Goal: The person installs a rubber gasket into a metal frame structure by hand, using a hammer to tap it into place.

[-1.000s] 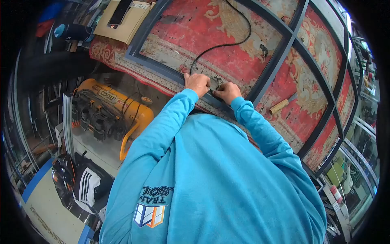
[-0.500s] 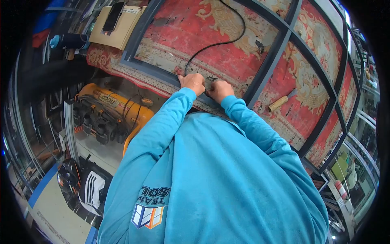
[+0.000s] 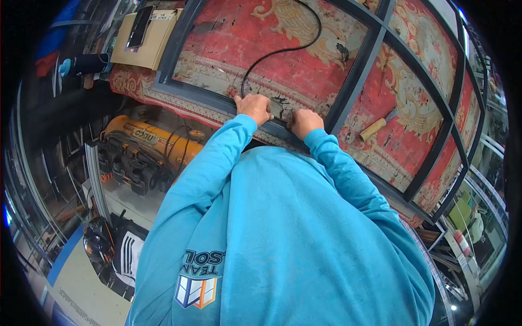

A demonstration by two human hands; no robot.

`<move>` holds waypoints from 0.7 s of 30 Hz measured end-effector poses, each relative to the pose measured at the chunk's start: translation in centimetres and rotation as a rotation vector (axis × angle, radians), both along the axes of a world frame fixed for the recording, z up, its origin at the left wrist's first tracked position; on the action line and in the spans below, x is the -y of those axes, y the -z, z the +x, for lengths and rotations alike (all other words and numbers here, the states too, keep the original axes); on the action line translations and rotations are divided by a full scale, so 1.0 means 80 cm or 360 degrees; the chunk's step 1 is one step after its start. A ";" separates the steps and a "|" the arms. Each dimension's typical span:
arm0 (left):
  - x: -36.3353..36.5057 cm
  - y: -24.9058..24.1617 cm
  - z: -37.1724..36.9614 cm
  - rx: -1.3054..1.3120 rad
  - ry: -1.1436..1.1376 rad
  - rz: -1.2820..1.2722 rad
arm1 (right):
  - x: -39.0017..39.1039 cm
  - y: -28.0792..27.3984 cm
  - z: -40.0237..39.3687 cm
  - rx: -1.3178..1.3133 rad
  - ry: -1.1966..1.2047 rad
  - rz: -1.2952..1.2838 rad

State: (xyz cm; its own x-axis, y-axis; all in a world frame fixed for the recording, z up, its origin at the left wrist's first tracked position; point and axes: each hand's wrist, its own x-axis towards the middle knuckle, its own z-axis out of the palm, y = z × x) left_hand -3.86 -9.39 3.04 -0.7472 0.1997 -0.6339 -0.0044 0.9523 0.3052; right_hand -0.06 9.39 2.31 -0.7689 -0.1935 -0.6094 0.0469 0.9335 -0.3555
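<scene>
Bottle point(image 3: 89, 64): dark, at the upper left of the view, its teal cap toward the left edge.
Post point(image 3: 96, 179): grey metal, at the middle left.
Striped cloth point(image 3: 130, 254): white with black stripes, lower left, beside your left sleeve point(image 3: 204, 160).
Phone point(image 3: 140, 27): dark-screened, upper left, lying on the folder point(image 3: 150, 51).
Folder: tan, just left of the metal frame point(image 3: 355, 79).
Compressor point(image 3: 149, 136): yellow tank, left of centre, seen past the near edge of the surface point(image 3: 231, 41).
Left hand point(image 3: 254, 107): upper centre, your fingers bent down over the near bar of the metal frame; you cannot tell from here what they grip.
Cord point(image 3: 280, 50): black, curving from the top edge down to the thumb of your left hand, where it drops from sight.
Right hand point(image 3: 305, 123): upper centre, curled at the same bar, a small gap from your left hand; its grip is hidden too.
Metal frame: dark grey, barred, spanning upper centre to right.
Surface: red patterned carpet on top, beneath the metal frame.
Tool point(image 3: 374, 129): wooden-handled, right of centre, on the carpet inside a bay.
</scene>
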 end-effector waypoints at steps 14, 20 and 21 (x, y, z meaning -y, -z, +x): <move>0.044 0.002 -0.028 -0.0125 0.0372 -0.0070 | -0.048 -0.020 0.010 -0.0041 -0.1071 0.0464; 0.067 -0.015 -0.038 -0.0039 0.0253 -0.0161 | -0.075 0.010 -0.005 0.0088 -0.1030 0.0250; 0.061 -0.018 -0.035 -0.0017 0.0225 -0.0155 | -0.076 0.004 -0.008 0.0127 -0.1023 0.0239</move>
State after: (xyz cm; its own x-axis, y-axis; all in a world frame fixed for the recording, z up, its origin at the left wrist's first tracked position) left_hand -6.63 -14.25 4.46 -0.7226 0.2413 -0.6478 0.1347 0.9683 0.2104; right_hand -0.72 15.47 2.01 -0.4805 -0.5068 -0.7157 -0.5149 0.8237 -0.2375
